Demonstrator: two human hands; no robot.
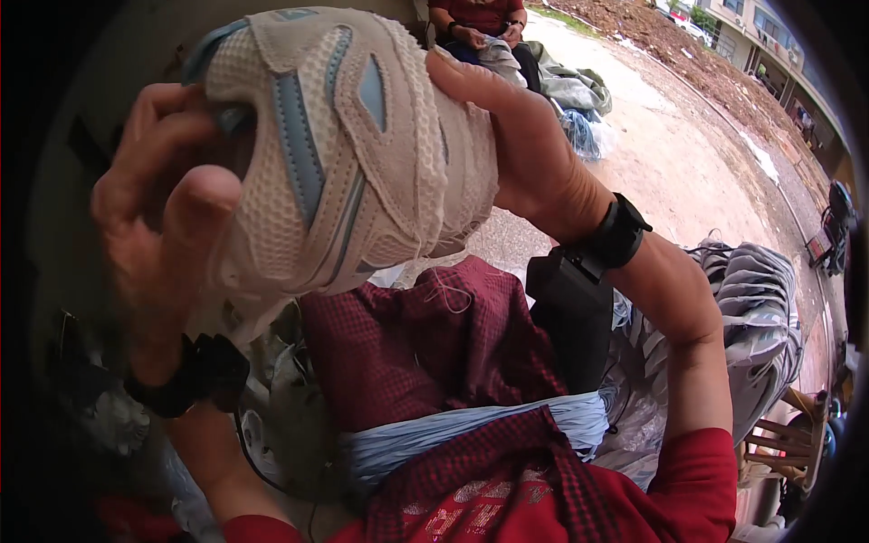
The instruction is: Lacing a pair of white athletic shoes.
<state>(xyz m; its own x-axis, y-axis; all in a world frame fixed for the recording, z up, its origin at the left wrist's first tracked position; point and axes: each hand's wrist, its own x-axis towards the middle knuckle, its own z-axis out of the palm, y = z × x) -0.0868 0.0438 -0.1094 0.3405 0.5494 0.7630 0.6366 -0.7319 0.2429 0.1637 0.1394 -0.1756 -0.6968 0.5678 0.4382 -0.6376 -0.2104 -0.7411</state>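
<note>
Close in front of me is a shoe upper (312, 149) of white mesh with beige overlays and light blue trim, raised and tilted. No sole shows on it, and loose threads hang from its lower edge. At its left end, the fingers of my left hand (167, 176) curl in at the opening, with the thumb outside. My right hand (529, 149) grips the other end, its thumb on top and its fingers hidden behind the material. Below hangs a checked dark red apron (398, 353) over my lap, with a thin thread (448, 297) lying on it.
Stacked grey-and-white shoe uppers (756, 299) stand at my right, near a wooden stool (783, 443). Across from me sits a person (480, 23) handling pale cloth, beside a grey-green sack (570, 81) and a blue bundle (579, 134). Light blue fabric (471, 433) is tied round my waist.
</note>
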